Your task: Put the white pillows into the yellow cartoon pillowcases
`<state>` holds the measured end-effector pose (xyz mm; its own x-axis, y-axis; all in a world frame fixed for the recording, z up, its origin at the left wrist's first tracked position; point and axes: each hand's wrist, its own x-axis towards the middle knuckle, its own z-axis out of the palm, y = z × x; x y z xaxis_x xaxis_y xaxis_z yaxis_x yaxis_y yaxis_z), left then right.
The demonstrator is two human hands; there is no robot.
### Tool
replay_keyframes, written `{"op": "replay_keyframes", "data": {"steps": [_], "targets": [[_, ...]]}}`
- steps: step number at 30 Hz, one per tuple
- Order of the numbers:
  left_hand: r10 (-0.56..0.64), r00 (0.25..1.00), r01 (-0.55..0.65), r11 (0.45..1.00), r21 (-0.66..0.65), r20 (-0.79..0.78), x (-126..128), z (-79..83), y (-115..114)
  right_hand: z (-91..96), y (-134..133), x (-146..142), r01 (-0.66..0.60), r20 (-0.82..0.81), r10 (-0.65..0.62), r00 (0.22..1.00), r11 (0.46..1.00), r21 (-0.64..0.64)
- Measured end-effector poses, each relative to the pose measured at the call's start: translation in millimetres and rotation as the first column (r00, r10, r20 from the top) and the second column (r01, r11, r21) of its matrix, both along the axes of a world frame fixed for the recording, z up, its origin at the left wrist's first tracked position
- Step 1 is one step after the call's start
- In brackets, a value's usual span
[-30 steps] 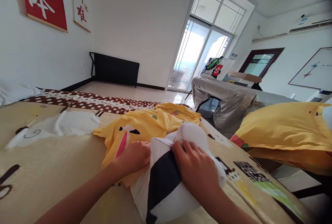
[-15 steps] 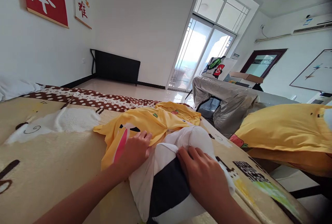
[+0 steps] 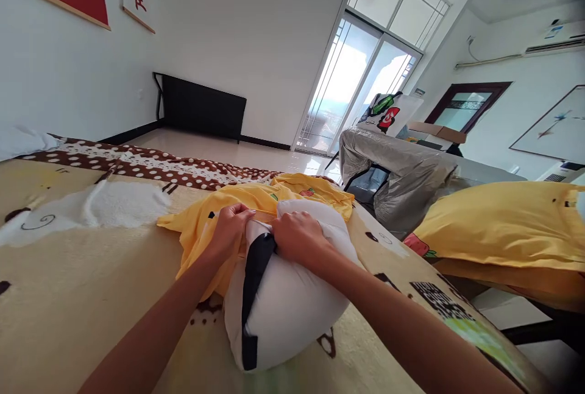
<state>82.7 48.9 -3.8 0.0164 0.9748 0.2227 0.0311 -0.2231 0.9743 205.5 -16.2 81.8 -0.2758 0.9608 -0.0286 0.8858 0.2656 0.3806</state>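
Observation:
A white pillow with a black band [image 3: 286,299] lies on the bed in front of me, its far end partly under a yellow printed pillowcase [image 3: 256,199]. My left hand [image 3: 231,226] is closed, pinching the yellow pillowcase's edge at the pillow's top left. My right hand [image 3: 297,235] is curled over the pillow's top, pressing or gripping it right beside the left hand. Both hands meet at the pillowcase's edge.
The bed carries a beige cartoon blanket [image 3: 91,260] and a brown dotted cover [image 3: 150,165]. A second pillow in a yellow case [image 3: 503,223] lies at the right. Beyond are a silver-covered piece of furniture [image 3: 397,175], a black panel against the wall [image 3: 203,114] and a glass balcony door [image 3: 351,89].
Both hands moved forward along the pillow to its far end and came together. The left hand went from lying on the yellow cloth to pinching its edge. The pillow turned, showing more white.

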Motion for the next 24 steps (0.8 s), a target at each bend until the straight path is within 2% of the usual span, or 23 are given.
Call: {"op": "replay_keyframes", "data": {"steps": [2, 5, 8, 12, 16, 19, 21, 24], "targets": [[0.030, 0.999, -0.030, 0.999, 0.027, -0.024, 0.0, 3.8, -5.2, -7.7, 2.1, -7.3, -0.006, 0.014, 0.007, 1.000, 0.999, -0.036], [0.096, 0.977, -0.071, 0.988, 0.135, -0.191, 2.4, 11.9, -21.3, -20.1, -4.3, -13.3, -0.036, 0.009, 0.036, 0.999, 0.997, -0.065], [0.180, 0.906, -0.080, 0.962, 0.262, -0.384, 6.2, 18.1, -40.6, -32.4, -20.4, -12.3, -0.068, 0.006, 0.069, 0.998, 0.996, -0.049], [0.211, 0.836, -0.033, 0.940, 0.339, -0.506, 9.3, 22.3, -56.0, -45.5, -48.2, -5.6, -0.072, 0.022, 0.071, 0.997, 0.997, 0.021], [0.183, 0.736, 0.022, 0.956, 0.293, -0.652, 14.6, 29.8, -54.0, -52.2, -66.3, -1.1, -0.102, 0.028, 0.101, 0.995, 0.993, 0.066], [0.157, 0.592, 0.085, 0.963, 0.255, -0.790, 25.0, 38.7, -45.2, -51.8, -70.6, 0.3, -0.130, 0.018, 0.129, 0.992, 0.989, 0.071], [0.163, 0.525, 0.112, 0.960, 0.257, -0.835, 33.3, 44.4, -39.6, -49.1, -71.5, 2.2, -0.136, 0.010, 0.135, 0.991, 0.989, 0.053], [0.180, 0.554, 0.116, 0.950, 0.290, -0.813, 44.0, 50.4, -38.4, -43.9, -71.1, 7.9, -0.126, -0.012, 0.126, 0.992, 0.992, 0.000]]}}
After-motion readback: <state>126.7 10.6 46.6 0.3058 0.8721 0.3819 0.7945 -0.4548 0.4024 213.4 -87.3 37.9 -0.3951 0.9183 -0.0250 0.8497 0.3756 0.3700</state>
